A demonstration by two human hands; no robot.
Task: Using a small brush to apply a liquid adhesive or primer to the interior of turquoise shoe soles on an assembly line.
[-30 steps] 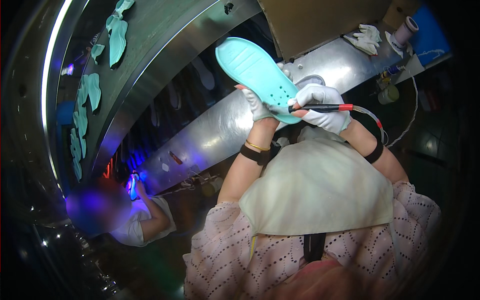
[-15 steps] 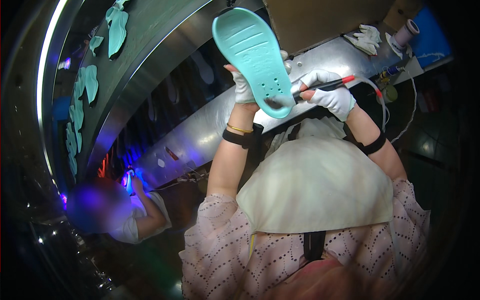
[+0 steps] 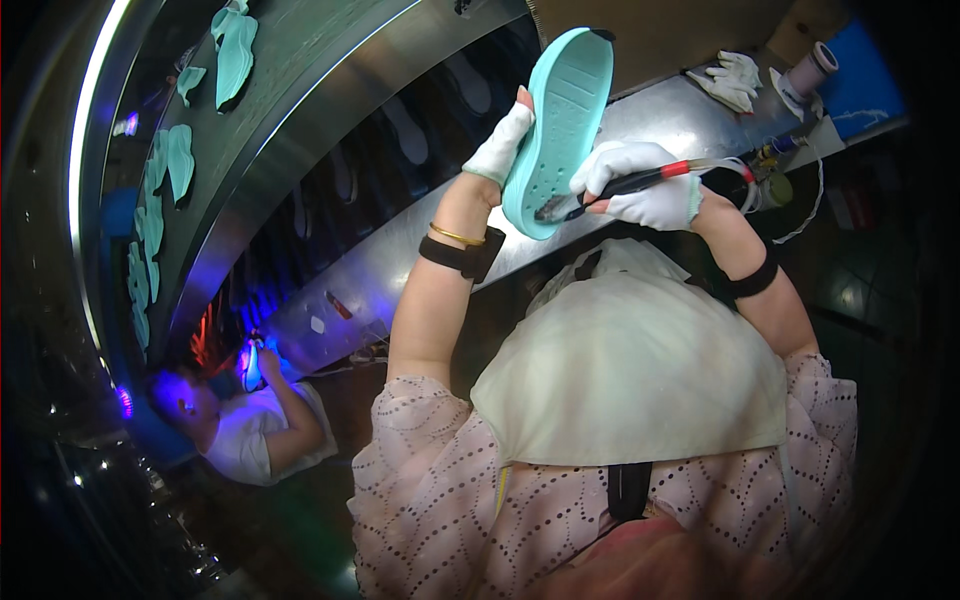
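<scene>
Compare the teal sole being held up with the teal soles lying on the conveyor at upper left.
The held sole is gripped upright by the left hand, while the conveyor soles lie flat, untouched. The held sole shows a dotted, ribbed face; the conveyor soles look plain from here. The right hand puts a pen-like tool to the held sole only. Both are teal.

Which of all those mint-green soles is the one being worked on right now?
Start at the long curved steel bench at the top. Just in front, the left hand holds up one mint-green sole while the right hand touches a pen-like tool to it. The other soles lie flat on the conveyor.
</scene>
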